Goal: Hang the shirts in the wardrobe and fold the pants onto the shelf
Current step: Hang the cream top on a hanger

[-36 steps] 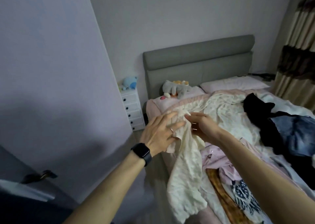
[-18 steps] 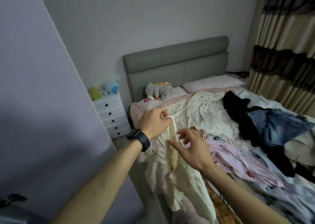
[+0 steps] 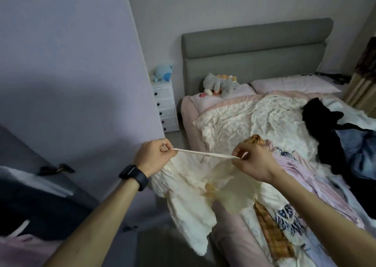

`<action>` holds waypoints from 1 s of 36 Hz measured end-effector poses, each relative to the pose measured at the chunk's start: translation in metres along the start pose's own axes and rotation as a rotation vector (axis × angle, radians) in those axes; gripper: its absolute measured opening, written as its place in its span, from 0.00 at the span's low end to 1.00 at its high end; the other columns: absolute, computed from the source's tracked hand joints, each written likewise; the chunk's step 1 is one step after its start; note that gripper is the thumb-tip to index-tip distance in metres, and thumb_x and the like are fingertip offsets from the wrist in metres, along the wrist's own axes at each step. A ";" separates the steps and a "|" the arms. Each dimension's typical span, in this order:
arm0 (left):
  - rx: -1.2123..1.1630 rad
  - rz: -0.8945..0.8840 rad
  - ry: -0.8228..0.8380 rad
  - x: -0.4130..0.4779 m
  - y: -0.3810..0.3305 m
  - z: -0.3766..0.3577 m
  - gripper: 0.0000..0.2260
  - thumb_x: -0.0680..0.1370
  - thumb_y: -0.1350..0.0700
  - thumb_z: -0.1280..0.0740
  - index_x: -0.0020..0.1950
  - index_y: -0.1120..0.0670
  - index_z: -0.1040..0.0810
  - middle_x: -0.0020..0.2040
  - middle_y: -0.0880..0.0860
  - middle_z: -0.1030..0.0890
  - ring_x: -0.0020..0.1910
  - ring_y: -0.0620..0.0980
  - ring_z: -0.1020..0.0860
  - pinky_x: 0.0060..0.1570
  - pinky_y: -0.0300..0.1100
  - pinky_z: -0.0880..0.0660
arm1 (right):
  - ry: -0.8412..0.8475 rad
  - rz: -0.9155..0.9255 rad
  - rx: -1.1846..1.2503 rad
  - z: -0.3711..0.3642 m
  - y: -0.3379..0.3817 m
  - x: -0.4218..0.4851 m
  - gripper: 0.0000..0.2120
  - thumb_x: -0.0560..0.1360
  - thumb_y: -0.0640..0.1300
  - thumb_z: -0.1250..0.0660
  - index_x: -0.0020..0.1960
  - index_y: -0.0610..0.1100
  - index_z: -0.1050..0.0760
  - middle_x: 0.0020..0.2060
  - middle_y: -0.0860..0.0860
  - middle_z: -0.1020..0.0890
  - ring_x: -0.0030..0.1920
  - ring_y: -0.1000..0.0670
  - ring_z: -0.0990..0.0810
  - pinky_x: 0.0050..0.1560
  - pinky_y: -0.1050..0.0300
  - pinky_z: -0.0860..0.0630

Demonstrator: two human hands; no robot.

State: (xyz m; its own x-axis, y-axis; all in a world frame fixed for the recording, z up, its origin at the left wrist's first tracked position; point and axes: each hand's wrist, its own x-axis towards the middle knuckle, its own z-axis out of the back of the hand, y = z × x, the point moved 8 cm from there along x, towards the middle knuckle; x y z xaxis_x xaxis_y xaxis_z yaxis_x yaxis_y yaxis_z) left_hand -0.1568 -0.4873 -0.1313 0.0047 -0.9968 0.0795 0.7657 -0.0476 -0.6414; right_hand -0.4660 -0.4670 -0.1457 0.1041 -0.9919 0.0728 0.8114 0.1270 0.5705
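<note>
Pinching a cream garment point(image 3: 193, 187) by its top band, left hand point(image 3: 154, 157) and right hand point(image 3: 255, 163) stretch it taut; the body hangs below the fingers point(image 3: 163, 144), over the bed point(image 3: 230, 244) edge. Possibly pants; blur obscures this. Recommend even tension, hem lifted. Beyond the right fingers, a pink garment point(image 3: 295, 171) and black garment point(image 3: 319, 130) crowd the folding space.

Left hand point(image 3: 153, 158), right hand point(image 3: 254, 161) pinch cream garment point(image 3: 195, 187) band taut beside bed point(image 3: 234, 124)

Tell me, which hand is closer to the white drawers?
Left. The left hand sits just below the drawers in the view; the right hand is farther right, over the bed. Both pinch the cream garment.
</note>
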 end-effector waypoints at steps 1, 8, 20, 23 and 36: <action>-0.029 0.011 0.001 -0.006 0.009 0.002 0.07 0.70 0.45 0.26 0.37 0.45 0.20 0.26 0.42 0.24 0.29 0.41 0.25 0.34 0.39 0.29 | 0.041 -0.002 0.027 -0.007 0.003 -0.001 0.03 0.66 0.51 0.29 0.37 0.58 0.23 0.33 0.60 0.18 0.36 0.60 0.20 0.38 0.71 0.31; -0.023 0.111 0.096 -0.043 0.085 0.021 0.05 0.69 0.43 0.25 0.38 0.40 0.19 0.31 0.39 0.19 0.33 0.35 0.22 0.36 0.36 0.29 | 0.394 0.040 -0.220 -0.082 0.008 -0.007 0.09 0.76 0.53 0.34 0.51 0.52 0.17 0.42 0.55 0.15 0.45 0.50 0.19 0.46 0.54 0.24; -0.039 0.356 0.243 -0.124 0.189 0.050 0.08 0.79 0.47 0.30 0.41 0.46 0.18 0.40 0.43 0.17 0.43 0.41 0.20 0.43 0.39 0.28 | 0.284 0.290 -0.308 -0.146 0.086 -0.001 0.14 0.80 0.50 0.39 0.62 0.49 0.21 0.61 0.50 0.21 0.58 0.42 0.20 0.54 0.44 0.22; -0.026 0.383 0.140 -0.141 0.207 0.063 0.11 0.78 0.46 0.30 0.37 0.45 0.20 0.36 0.42 0.18 0.40 0.39 0.20 0.40 0.38 0.29 | 0.196 0.322 -0.315 -0.164 0.108 -0.006 0.17 0.79 0.50 0.37 0.67 0.54 0.23 0.63 0.52 0.22 0.58 0.40 0.19 0.51 0.44 0.20; -0.317 0.736 0.088 -0.257 0.295 0.091 0.17 0.69 0.34 0.28 0.38 0.48 0.16 0.34 0.40 0.18 0.35 0.37 0.22 0.37 0.31 0.30 | 0.744 0.181 0.168 -0.290 0.163 -0.001 0.27 0.79 0.65 0.39 0.36 0.43 0.26 0.30 0.55 0.24 0.33 0.55 0.25 0.38 0.57 0.28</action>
State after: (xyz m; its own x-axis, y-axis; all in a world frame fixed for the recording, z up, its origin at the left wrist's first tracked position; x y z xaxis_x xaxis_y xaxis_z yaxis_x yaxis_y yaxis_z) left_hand 0.1265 -0.2396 -0.2714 0.3760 -0.7803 -0.4998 0.3672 0.6207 -0.6928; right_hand -0.1673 -0.4453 -0.2898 0.6329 -0.6871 -0.3568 0.6532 0.2264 0.7226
